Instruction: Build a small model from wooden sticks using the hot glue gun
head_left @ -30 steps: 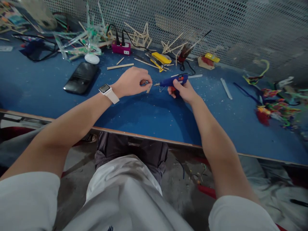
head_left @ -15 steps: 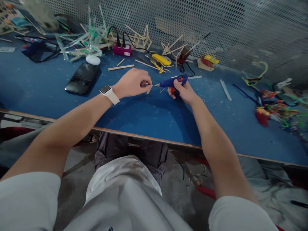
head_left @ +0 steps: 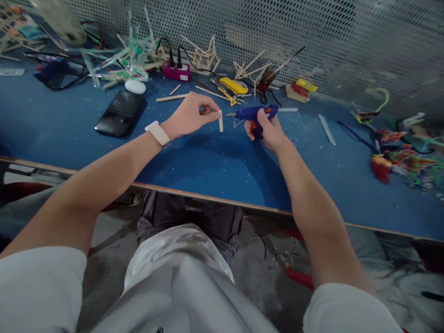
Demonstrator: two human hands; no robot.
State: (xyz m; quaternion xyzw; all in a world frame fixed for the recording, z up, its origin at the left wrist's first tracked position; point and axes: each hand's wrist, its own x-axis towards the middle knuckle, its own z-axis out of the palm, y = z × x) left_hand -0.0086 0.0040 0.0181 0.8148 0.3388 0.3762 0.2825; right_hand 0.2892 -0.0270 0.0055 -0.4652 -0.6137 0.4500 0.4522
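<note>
Between the thumb and fingers of my left hand (head_left: 194,114) a short wooden stick (head_left: 221,122) is pinched; it points down above the table. My right hand (head_left: 268,129) is wrapped round a blue hot glue gun (head_left: 250,113) with an orange trigger. The gun's metal nozzle faces left, a small gap from the stick. A clear glue stick (head_left: 288,109) pokes out of the gun's back end.
On the blue table (head_left: 208,171) lie a black phone-like case (head_left: 120,113), thin sticks (head_left: 171,97), a yellow cutter (head_left: 234,85) and a loose glue stick (head_left: 327,129). Behind stand a purple power adapter (head_left: 176,71) and stick frames (head_left: 207,55) by a perforated metal screen (head_left: 312,37).
My left wrist has turned, so the stick hangs more upright and shows more of its length. The glue gun has shifted slightly right, widening the gap to the stick.
</note>
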